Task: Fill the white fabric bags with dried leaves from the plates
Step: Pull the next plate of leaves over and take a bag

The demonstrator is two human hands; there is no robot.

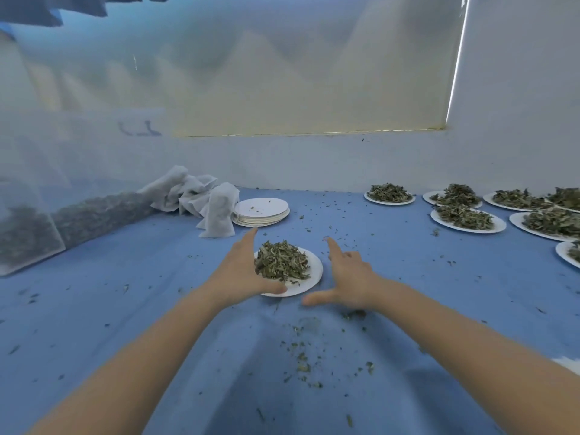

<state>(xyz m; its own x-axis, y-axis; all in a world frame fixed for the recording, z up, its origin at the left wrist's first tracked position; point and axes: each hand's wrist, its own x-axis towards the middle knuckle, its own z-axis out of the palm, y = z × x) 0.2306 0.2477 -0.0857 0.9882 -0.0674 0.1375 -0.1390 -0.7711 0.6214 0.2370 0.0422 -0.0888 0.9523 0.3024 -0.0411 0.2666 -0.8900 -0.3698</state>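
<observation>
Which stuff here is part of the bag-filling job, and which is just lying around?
Job:
- plate of leaves between the left hand and right hand
- white bags
- more leaf plates at right

Lying about:
- stack of empty plates
- leaf crumbs on the blue cloth
- clear bin at left

We count eight round white paper plates heaped with dried green leaves (pixel 389 193) on the blue cloth, one of them partly cut off at the frame edge. Beside them: one stack of empty white plates (pixel 261 211) and one heap of white fabric bags (pixel 201 197), too crumpled to number.
</observation>
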